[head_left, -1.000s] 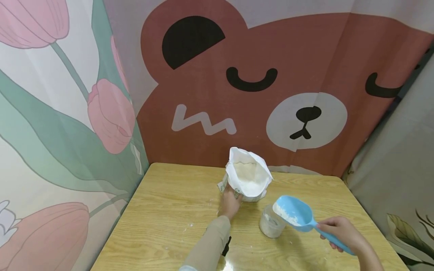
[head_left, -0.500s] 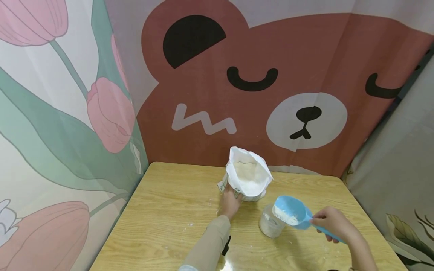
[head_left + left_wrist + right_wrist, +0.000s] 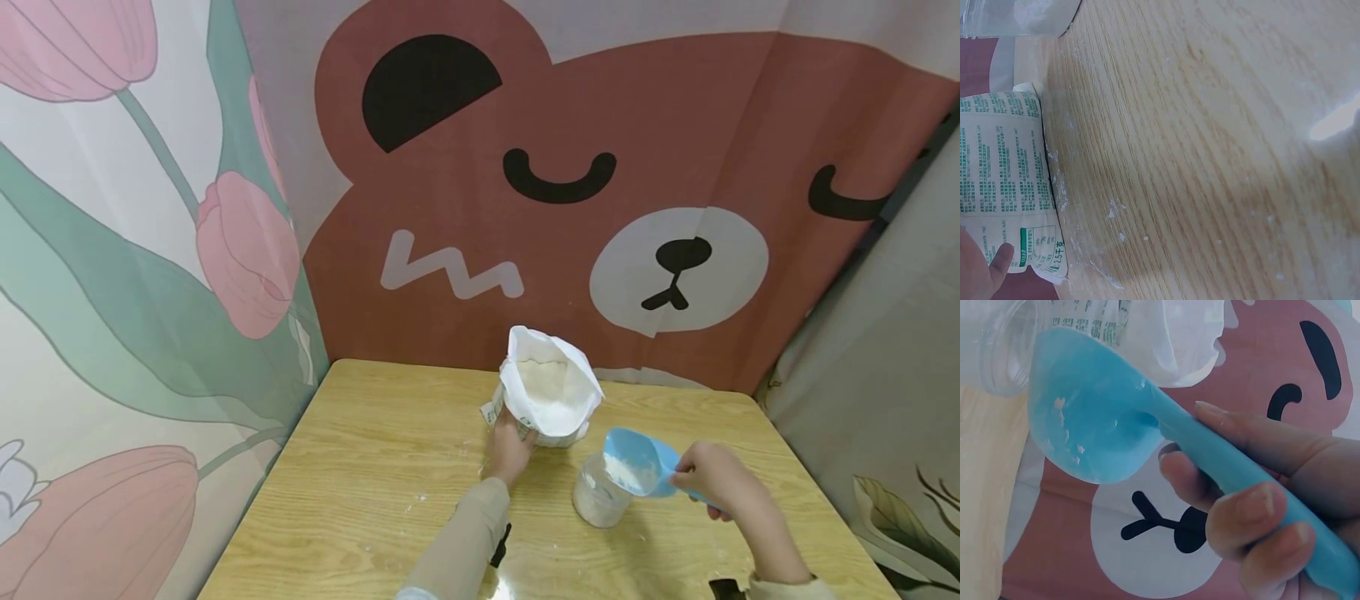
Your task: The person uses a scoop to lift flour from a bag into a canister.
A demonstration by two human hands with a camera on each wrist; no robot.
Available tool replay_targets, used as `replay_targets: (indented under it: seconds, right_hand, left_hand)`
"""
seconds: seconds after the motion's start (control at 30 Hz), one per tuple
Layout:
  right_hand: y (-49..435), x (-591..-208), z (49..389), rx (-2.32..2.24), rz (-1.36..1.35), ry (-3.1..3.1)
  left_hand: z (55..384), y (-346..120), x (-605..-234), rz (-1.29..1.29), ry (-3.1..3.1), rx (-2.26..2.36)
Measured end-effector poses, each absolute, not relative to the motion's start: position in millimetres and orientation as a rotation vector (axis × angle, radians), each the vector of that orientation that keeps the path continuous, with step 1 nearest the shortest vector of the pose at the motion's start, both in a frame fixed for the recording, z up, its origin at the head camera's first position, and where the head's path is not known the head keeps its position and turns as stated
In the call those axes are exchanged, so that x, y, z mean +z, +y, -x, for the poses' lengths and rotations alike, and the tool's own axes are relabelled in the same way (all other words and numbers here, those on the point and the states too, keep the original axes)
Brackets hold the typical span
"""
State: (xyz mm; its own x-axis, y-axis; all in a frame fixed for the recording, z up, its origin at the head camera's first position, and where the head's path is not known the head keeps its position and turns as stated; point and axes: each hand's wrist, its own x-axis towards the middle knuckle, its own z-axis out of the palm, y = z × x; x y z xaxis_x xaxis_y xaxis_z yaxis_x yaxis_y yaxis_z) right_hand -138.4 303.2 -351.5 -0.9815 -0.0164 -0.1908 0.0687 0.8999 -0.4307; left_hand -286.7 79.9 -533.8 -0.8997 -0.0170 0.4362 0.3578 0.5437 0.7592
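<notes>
My right hand (image 3: 716, 479) grips the handle of a light blue scoop (image 3: 1085, 406), fingers curled round it. White powder lies in the scoop's bowl, which tilts over the mouth of a clear jar (image 3: 598, 498). Powder shows inside the jar too. An opened white paper bag (image 3: 558, 425) of powder, green print on its side, stands at the back of the table. My left hand (image 3: 512, 450) holds the bag at its lower left side; in the left wrist view the thumb presses the printed front and the other fingers are mostly hidden.
The wooden table (image 3: 375, 467) has specks of white powder on it, several close to the bag (image 3: 997, 162). Behind the table hangs a curtain (image 3: 450, 325) with a bear print. A tulip-print curtain (image 3: 150, 350) hangs at the left, another curtain at the right.
My right hand has raised and tipped the scoop further toward the jar, its handle swinging up and left. Powder in the scoop looks less. The left hand and bag stay put.
</notes>
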Motion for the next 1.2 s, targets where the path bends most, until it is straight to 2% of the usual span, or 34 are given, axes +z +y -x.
replay_targets:
  seconds: [1.2]
  right_hand:
    - [276,-343,140,-0.322,0.042,3.083]
  left_hand:
    - [287,81,-537,0.260,-2.390,-1.287]
